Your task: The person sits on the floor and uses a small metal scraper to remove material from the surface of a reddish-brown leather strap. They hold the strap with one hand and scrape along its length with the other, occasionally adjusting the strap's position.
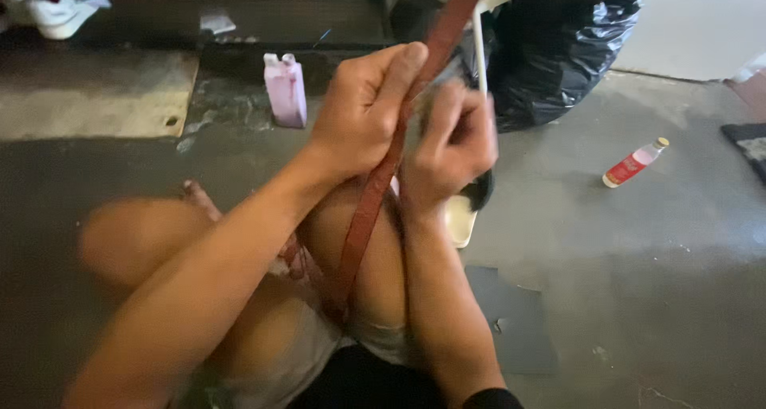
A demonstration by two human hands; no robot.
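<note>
The person's bent knees and forearms fill the view nearest the camera, at 6 o'clock, with a brown leather strap (375, 193) running up between them from the lap toward 12 o'clock. The left hand (363, 114) is closed around the strap near its middle, thumb laid along the leather. The right hand (451, 150), just beside it at 3 o'clock, is closed in a pinch on a thin white stick-like tool (479, 54) held against the strap; what the tool's tip touches is blurred. For sound work at this step, the strap is best kept taut between lap and left hand, with the tool applied close to that grip so the leather cannot flex away. Containers: a pink plastic bottle (286, 90) stands upright on the concrete floor (638, 257) at 11 o'clock, contents not visible. A small capped bottle with a red label (634, 163) lies on its side at 3 o'clock, well apart from the hands. A black plastic bag (558, 50) bulges at 1 o'clock, contents hidden.
</note>
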